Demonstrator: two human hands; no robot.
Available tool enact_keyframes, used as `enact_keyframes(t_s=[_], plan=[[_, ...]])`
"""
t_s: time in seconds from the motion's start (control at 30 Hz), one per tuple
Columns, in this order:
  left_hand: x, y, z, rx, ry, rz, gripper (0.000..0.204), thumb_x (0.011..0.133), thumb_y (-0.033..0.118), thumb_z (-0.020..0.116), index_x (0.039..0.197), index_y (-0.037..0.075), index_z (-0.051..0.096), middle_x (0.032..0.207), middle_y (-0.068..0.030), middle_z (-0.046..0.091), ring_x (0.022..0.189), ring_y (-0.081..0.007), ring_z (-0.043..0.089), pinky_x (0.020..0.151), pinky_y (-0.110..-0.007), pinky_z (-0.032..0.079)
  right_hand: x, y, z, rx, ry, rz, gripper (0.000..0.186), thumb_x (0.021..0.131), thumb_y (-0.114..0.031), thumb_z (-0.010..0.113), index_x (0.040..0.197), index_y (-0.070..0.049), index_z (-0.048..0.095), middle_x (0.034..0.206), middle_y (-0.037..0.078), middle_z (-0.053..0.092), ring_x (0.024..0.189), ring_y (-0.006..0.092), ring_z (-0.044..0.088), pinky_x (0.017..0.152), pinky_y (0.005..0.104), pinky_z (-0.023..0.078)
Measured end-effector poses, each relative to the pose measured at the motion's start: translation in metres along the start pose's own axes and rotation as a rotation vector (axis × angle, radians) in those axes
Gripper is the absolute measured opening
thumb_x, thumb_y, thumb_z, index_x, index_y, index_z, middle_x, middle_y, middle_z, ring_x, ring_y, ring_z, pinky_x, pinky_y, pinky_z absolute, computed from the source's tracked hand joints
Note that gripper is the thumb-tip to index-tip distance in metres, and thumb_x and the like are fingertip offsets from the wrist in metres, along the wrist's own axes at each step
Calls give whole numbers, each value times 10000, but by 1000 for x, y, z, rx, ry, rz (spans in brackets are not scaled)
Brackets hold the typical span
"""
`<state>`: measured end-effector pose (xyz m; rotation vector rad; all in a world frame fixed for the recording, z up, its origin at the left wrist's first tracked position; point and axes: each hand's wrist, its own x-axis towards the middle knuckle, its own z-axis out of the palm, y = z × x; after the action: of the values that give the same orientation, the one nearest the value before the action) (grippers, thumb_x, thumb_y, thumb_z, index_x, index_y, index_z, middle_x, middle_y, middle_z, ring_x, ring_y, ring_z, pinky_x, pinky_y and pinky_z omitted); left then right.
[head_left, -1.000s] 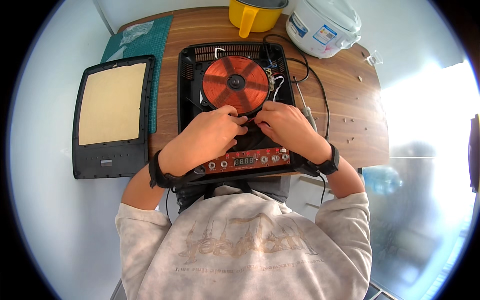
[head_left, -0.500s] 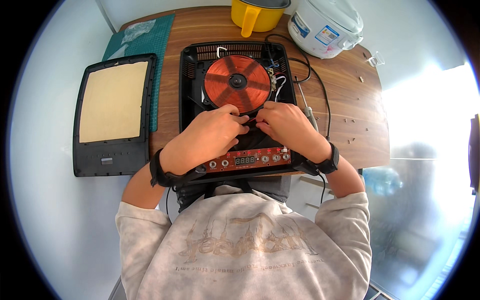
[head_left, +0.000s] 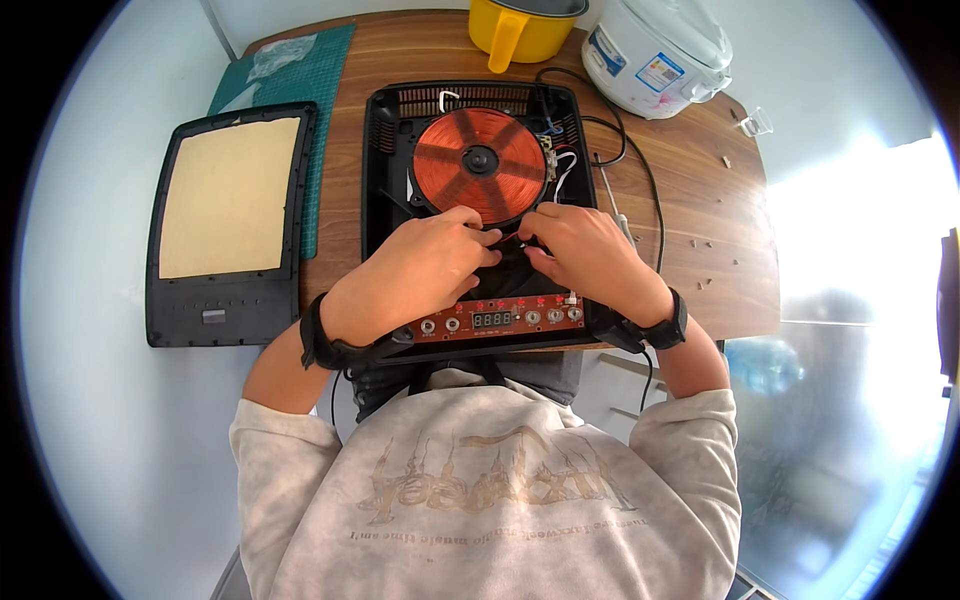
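Note:
An opened induction cooker base (head_left: 376, 230) lies in front of me, its round copper coil (head_left: 440, 170) exposed. Both hands are over the gap between the coil and the brown control board (head_left: 493, 320). My left hand (head_left: 425, 262) pinches at the left end of a thin red wire (head_left: 509, 238). My right hand (head_left: 590, 252) is bent inward, thumb and forefinger closed around the wire's other end, where a small pale tip shows. The fingers partly hide the wire and the dark parts below.
The cooker's black top panel (head_left: 225, 310) lies underside up at the left, partly over a green cutting mat (head_left: 330, 120). A yellow pot (head_left: 540, 40) and white rice cooker (head_left: 650, 60) stand at the back. A screwdriver (head_left: 624, 228), black cable (head_left: 655, 190) and several screws lie right.
The right hand's thumb and forefinger have parted slightly and moved a little right, showing the pale tip. The left hand stays nearly in place. The whole view has shifted slightly.

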<state>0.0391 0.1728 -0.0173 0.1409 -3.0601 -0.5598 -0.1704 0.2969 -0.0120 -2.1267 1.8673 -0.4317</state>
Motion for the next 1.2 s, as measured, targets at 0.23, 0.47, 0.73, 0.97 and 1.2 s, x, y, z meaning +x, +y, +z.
enact_keyframes(t_s=[0.23, 0.47, 0.73, 0.97, 1.2], plan=[[0, 1, -1, -11, 2, -2, 373, 824, 142, 756, 1194, 114, 728, 1348, 6, 657, 1218, -224, 574, 964, -360, 561, 4, 3, 4, 25, 0, 9, 113, 848, -139, 701, 926, -56, 706, 908, 96, 676, 841, 329, 668, 744, 451, 527], [0, 0, 0, -9, 9, 3, 367, 822, 140, 756, 1187, 113, 732, 1332, 2, 666, 1218, -227, 574, 960, -358, 563, 5, 4, 4, -6, 21, -52, 126, 851, -164, 699, 887, -44, 690, 899, 115, 687, 838, 323, 686, 725, 433, 551], [1, 0, 1, -13, 8, 7, 372, 817, 137, 757, 1187, 109, 733, 1330, -8, 668, 1209, -230, 579, 959, -358, 563, 4, 5, 10, -25, 25, -26, 156, 882, -193, 700, 859, -39, 692, 841, 120, 641, 815, 347, 648, 734, 456, 515], [1, -1, 0, -15, 5, 5, 360, 826, 142, 754, 1184, 110, 737, 1330, 7, 666, 1201, -224, 580, 959, -359, 562, 3, 5, 7, -23, 10, -30, 165, 911, -194, 682, 879, -32, 690, 847, 126, 637, 821, 350, 648, 724, 453, 517], [1, -1, 0, -9, -2, 0, 341, 837, 153, 749, 1175, 112, 741, 1335, 26, 657, 1200, -210, 579, 958, -359, 564, 0, 2, -12, 60, 93, -6, 112, 904, -149, 660, 968, -58, 673, 908, 104, 665, 834, 337, 673, 721, 454, 538]])
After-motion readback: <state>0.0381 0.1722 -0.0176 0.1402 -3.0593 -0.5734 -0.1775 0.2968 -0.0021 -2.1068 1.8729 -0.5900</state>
